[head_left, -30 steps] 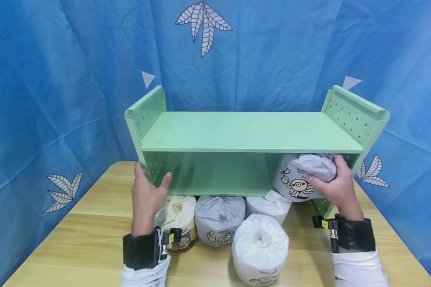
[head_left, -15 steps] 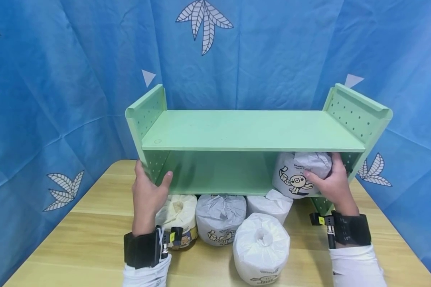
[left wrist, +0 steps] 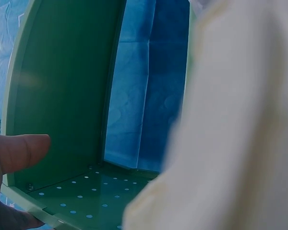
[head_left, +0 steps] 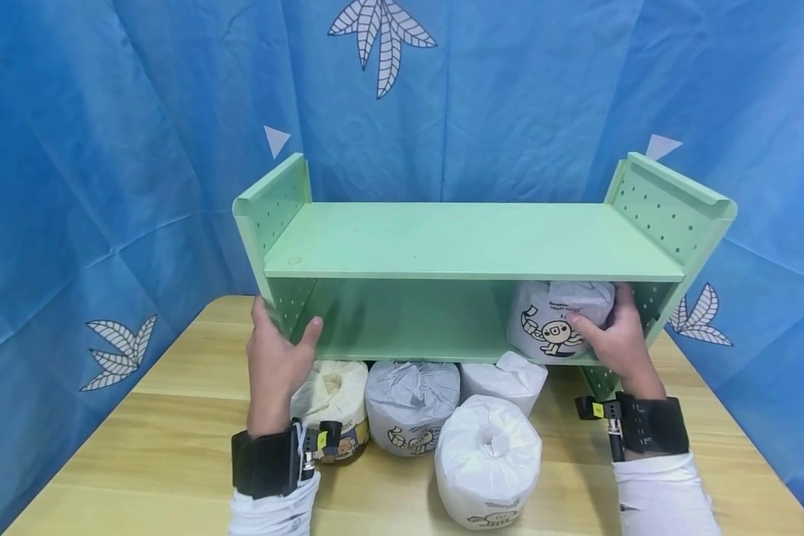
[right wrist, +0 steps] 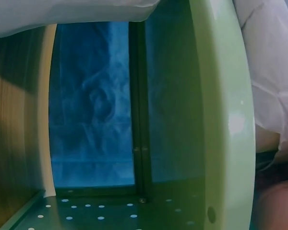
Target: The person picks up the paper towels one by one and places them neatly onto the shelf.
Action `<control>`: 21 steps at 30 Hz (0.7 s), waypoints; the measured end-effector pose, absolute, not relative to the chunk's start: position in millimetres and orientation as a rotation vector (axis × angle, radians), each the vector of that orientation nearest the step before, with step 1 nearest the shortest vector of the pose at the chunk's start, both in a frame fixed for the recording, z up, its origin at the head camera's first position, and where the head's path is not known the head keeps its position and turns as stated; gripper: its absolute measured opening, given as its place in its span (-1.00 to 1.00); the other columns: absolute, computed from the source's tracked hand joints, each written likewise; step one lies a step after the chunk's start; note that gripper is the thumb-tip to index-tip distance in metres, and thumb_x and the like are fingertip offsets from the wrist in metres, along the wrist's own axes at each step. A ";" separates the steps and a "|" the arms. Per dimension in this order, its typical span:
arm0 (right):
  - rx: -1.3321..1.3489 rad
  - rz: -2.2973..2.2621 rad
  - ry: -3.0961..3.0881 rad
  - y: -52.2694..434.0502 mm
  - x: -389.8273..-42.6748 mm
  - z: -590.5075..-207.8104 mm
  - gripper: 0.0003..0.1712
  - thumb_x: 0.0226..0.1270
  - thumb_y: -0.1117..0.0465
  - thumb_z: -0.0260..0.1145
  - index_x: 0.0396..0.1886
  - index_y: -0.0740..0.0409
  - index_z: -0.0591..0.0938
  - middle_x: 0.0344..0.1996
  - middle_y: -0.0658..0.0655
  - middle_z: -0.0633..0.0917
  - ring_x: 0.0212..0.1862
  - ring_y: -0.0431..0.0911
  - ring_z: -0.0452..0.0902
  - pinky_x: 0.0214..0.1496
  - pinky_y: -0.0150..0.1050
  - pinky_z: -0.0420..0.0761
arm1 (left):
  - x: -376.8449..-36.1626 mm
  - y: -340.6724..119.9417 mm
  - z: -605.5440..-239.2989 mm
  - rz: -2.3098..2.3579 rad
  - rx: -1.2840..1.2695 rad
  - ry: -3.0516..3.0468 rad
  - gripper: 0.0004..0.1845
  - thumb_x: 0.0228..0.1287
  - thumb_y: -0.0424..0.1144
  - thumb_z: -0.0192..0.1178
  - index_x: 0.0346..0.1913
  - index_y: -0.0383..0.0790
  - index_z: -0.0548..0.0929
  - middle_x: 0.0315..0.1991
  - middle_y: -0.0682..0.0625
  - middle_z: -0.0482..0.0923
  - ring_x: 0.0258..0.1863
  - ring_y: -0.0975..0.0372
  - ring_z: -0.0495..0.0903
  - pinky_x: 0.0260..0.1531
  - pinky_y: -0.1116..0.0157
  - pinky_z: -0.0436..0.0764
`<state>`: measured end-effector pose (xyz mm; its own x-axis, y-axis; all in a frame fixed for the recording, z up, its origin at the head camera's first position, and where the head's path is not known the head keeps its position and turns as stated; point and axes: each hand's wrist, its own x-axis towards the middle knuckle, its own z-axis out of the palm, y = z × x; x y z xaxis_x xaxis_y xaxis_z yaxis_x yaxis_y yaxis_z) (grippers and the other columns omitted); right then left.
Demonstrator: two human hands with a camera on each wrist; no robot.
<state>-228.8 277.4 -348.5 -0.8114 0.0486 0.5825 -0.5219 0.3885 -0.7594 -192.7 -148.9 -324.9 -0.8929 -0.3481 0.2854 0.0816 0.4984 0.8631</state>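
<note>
A light green two-tier shelf (head_left: 469, 242) stands on the wooden table (head_left: 141, 439). My left hand (head_left: 278, 357) grips the shelf's left side panel near its lower front corner, thumb inside; the thumb (left wrist: 19, 151) shows against the green panel (left wrist: 67, 91). My right hand (head_left: 610, 339) holds a white wrapped toilet paper roll (head_left: 552, 320) with a cartoon print, which sits on the lower tier at its right end. The shelf's lower board (right wrist: 221, 110) fills the right wrist view, with the white wrapper (right wrist: 264, 72) at the right edge.
Several wrapped toilet paper rolls lie on the table before the shelf: a cream one (head_left: 331, 398) by my left wrist, a grey-white one (head_left: 412, 406), one behind (head_left: 505, 380) and a large one in front (head_left: 485, 461). Blue leaf-print curtain (head_left: 107, 149) surrounds the table.
My right hand has pushed the roll further back into the lower tier, under the top board. The left hand has stayed on the side panel.
</note>
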 end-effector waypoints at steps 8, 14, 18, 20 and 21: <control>0.422 1.503 -2.092 277.7 -231.5 -350.9 -0.11 0.19 0.49 0.27 0.46 0.05 0.11 0.12 -0.04 0.40 0.21 -0.18 0.34 0.19 -0.51 0.37 | -192.8 -148.1 -324.0 -1.356 0.232 -2.331 -0.03 0.31 -0.16 0.24 0.54 -0.18 -0.21 0.37 -0.38 0.20 0.33 -0.24 0.20 0.27 -0.22 0.20; 0.420 1.572 -2.013 273.6 -235.6 -353.6 -0.20 0.19 0.51 0.27 0.34 0.02 0.15 0.10 -0.03 0.41 0.18 -0.17 0.36 0.18 -0.51 0.38 | -192.2 -148.1 -324.0 -1.361 0.236 -2.326 -0.04 0.31 -0.16 0.23 0.54 -0.18 -0.20 0.37 -0.36 0.21 0.34 -0.22 0.20 0.28 -0.21 0.21; 0.436 1.551 -2.016 272.2 -237.4 -356.2 -0.26 0.23 0.50 0.25 0.31 0.02 0.18 0.05 -0.09 0.49 0.10 -0.24 0.42 0.12 -0.49 0.43 | -192.1 -147.8 -323.8 -1.369 0.238 -2.320 -0.06 0.31 -0.17 0.23 0.54 -0.17 -0.17 0.35 -0.35 0.24 0.34 -0.21 0.22 0.27 -0.21 0.22; 0.425 1.521 -2.047 272.1 -237.0 -356.6 -0.27 0.26 0.47 0.26 0.34 0.04 0.17 0.06 -0.09 0.49 0.11 -0.27 0.42 0.12 -0.48 0.43 | -192.0 -147.5 -323.7 -1.367 0.236 -2.320 -0.06 0.31 -0.17 0.23 0.54 -0.17 -0.17 0.35 -0.35 0.24 0.33 -0.21 0.22 0.27 -0.21 0.22; 0.415 1.513 -2.062 272.0 -236.7 -356.4 -0.27 0.28 0.45 0.26 0.36 0.05 0.17 0.07 -0.05 0.49 0.12 -0.26 0.41 0.14 -0.45 0.43 | -192.0 -147.4 -323.6 -1.366 0.236 -2.320 -0.06 0.31 -0.17 0.23 0.54 -0.17 -0.17 0.35 -0.35 0.24 0.33 -0.21 0.23 0.26 -0.22 0.22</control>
<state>-236.7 272.0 -356.4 -0.8049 0.0695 0.5893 -0.5413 0.3208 -0.7772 -192.0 -147.4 -323.6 -0.8908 -0.3575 0.2806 0.0721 0.4985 0.8639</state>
